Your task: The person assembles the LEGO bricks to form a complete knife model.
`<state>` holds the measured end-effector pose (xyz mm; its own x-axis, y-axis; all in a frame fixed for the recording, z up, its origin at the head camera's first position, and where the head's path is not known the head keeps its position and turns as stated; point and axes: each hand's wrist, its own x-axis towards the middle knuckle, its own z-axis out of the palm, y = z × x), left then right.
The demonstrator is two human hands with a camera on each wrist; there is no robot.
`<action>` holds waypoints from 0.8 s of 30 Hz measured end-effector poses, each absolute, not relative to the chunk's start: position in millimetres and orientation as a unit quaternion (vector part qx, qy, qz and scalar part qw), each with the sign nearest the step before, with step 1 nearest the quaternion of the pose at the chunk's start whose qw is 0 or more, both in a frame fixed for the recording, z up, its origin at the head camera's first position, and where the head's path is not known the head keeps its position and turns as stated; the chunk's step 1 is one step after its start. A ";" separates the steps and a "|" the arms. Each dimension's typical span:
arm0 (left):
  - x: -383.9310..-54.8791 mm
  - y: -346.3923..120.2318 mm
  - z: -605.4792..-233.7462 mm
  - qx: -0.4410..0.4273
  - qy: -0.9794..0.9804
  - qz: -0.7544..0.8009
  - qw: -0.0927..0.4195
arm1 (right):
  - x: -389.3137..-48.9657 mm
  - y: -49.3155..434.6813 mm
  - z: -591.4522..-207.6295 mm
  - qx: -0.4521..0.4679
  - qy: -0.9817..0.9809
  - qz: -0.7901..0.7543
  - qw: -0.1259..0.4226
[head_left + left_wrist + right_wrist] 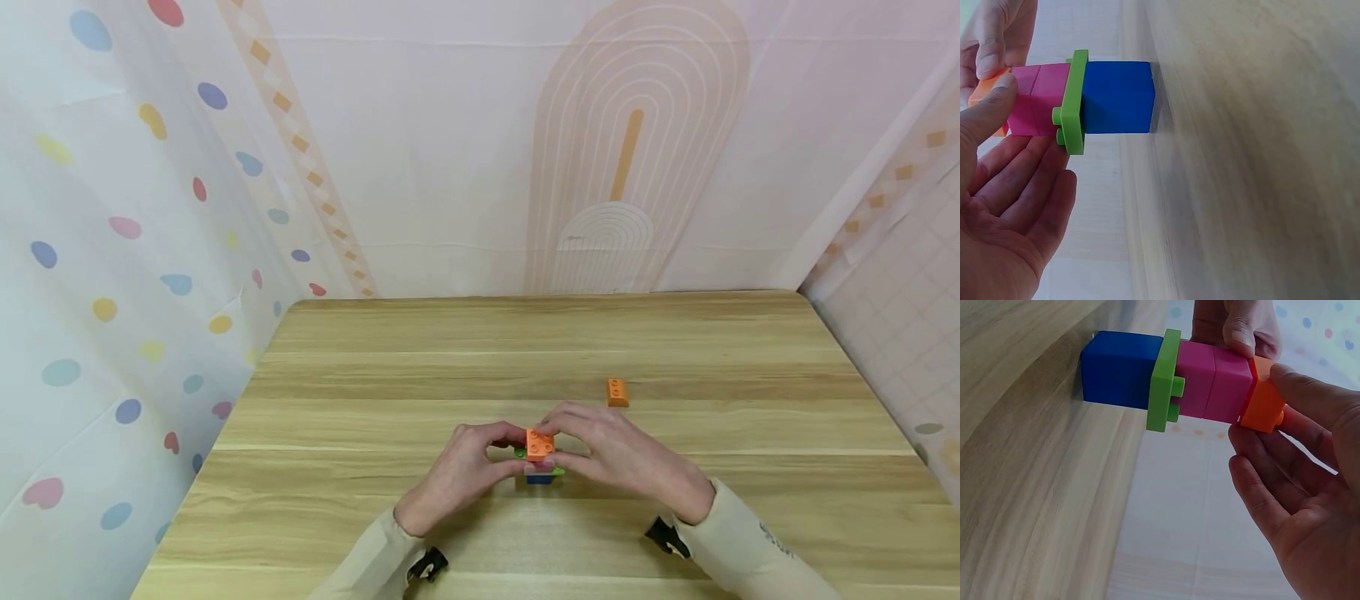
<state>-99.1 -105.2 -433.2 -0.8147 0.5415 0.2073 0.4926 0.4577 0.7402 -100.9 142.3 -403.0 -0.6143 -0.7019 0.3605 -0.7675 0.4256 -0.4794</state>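
Observation:
A small tower of toy building bricks stands on the table between both hands. At its base is a blue brick (pixel 1116 97), with a wider green plate (pixel 1162 381) over it. Two pink bricks (pixel 1038 100) sit above the plate, and an orange brick (pixel 539 450) tops the tower. My right hand (pixel 622 450) pinches the orange brick from the right, thumb on the near side. From the left, my left hand (pixel 465 467) grips the tower near its top, its thumb around the seam of pink and orange.
A loose orange brick with a curved side (pixel 617 392) lies behind my right hand on the wooden table (pixel 337 400). Patterned cloth (pixel 450 167) hangs along the table's back and sides. Dark devices (pixel 667 537) are strapped at both wrists.

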 end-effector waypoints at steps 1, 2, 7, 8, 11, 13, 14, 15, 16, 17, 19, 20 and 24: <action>-99.1 -105.2 -433.3 0.302 0.854 0.422 0.029 | -101.0 142.1 -402.8 0.436 -0.843 0.311 0.050; -99.3 -105.4 -433.5 0.302 0.855 0.421 0.029 | -101.2 141.7 -402.5 0.435 -0.844 0.309 0.048; -99.8 -106.0 -434.1 0.305 0.855 0.418 0.031 | -101.7 140.6 -402.7 0.437 -0.843 0.310 0.044; -99.9 -106.2 -434.1 0.306 0.855 0.418 0.033 | -101.8 140.7 -403.3 0.438 -0.842 0.311 0.047; -100.6 -106.8 -433.7 0.307 0.854 0.419 0.036 | -102.6 141.0 -405.4 0.444 -0.836 0.317 0.059; -100.9 -107.4 -433.3 0.305 0.852 0.423 0.039 | -103.2 140.9 -407.0 0.450 -0.831 0.321 0.067; -100.9 -107.7 -433.3 0.305 0.851 0.426 0.039 | -103.6 140.8 -407.7 0.453 -0.828 0.323 0.071; -100.9 -108.0 -433.2 0.304 0.850 0.429 0.038 | -104.0 140.6 -408.4 0.456 -0.825 0.324 0.074; -100.9 -108.3 -433.0 0.304 0.847 0.434 0.037 | -104.2 140.5 -408.9 0.459 -0.824 0.325 0.076; -100.8 -108.5 -432.9 0.303 0.845 0.438 0.034 | -104.5 140.4 -409.3 0.460 -0.823 0.325 0.077; -100.8 -108.8 -432.8 0.305 0.842 0.445 0.024 | -104.8 140.3 -409.4 0.462 -0.821 0.325 0.078; -100.9 -108.8 -432.5 0.306 0.840 0.448 0.017 | -104.8 140.3 -409.4 0.463 -0.821 0.324 0.078; -101.6 -108.0 -432.0 0.310 0.836 0.453 -0.001 | -105.3 140.7 -409.5 0.465 -0.819 0.325 0.081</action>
